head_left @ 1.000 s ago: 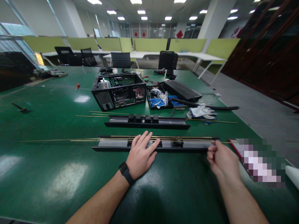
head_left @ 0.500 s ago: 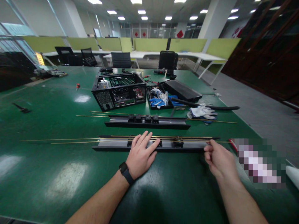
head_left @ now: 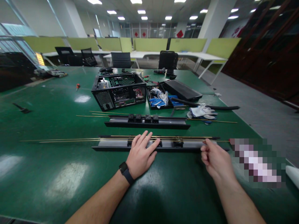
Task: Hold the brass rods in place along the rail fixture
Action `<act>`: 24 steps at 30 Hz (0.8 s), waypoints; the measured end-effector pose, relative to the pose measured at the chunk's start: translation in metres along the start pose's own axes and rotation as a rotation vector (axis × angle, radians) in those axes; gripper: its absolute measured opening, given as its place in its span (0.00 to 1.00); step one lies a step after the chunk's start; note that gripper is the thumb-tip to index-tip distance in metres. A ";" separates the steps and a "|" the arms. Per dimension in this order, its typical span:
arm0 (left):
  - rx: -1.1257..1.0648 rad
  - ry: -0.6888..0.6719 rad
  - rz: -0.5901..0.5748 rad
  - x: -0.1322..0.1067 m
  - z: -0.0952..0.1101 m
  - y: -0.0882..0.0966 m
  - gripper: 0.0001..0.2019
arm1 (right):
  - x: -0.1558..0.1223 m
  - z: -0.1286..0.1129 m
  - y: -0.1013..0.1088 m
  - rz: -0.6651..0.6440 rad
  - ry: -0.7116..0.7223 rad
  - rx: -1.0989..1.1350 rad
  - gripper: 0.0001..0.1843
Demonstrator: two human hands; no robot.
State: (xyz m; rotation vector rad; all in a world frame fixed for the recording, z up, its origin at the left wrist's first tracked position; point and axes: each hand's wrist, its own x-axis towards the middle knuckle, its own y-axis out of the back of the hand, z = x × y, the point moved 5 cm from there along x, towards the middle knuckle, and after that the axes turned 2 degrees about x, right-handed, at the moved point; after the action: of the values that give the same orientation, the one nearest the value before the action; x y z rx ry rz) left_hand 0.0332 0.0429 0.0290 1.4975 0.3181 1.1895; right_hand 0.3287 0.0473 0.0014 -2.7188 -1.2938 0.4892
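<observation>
A long black rail with a grey inner channel lies crosswise on the table in front of me. Several thin brass-coloured rods run along it and stick out far past its left end. My left hand, with a dark watch on the wrist, rests with fingers spread over the rail's middle and the rods. Black blocks sit in the channel, partly hidden by that hand. At the rail's right end my right hand is closed in a pinch on one thin rod, whose tip lies beyond it.
Behind lies a second rail with black blocks and more rods. Farther back stand an open computer case, a tray with gloves and a black panel. White gloves and a pixelated item lie to the right.
My right hand has moved a little to the left, and the rod in it has slid left, its left end reaching farther out. My left hand has stayed in place.
</observation>
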 end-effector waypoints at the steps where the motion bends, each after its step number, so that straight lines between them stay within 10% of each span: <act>1: 0.003 -0.001 -0.001 0.000 0.000 0.000 0.23 | 0.002 -0.001 0.002 0.001 -0.002 0.018 0.21; 8: 0.013 0.005 -0.013 0.000 0.000 -0.002 0.23 | -0.013 0.013 -0.019 -0.273 -0.104 -0.064 0.23; 15: 0.005 0.002 -0.005 0.000 0.000 -0.002 0.23 | 0.000 0.003 -0.002 -0.053 -0.031 0.036 0.21; 24: 0.000 0.003 -0.008 0.000 0.000 -0.002 0.23 | -0.011 0.013 -0.018 -0.221 -0.096 -0.030 0.24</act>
State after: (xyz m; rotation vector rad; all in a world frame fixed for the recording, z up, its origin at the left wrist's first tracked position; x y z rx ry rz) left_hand 0.0342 0.0437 0.0272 1.4933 0.3256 1.1851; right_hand 0.3045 0.0490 -0.0046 -2.5603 -1.6139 0.5871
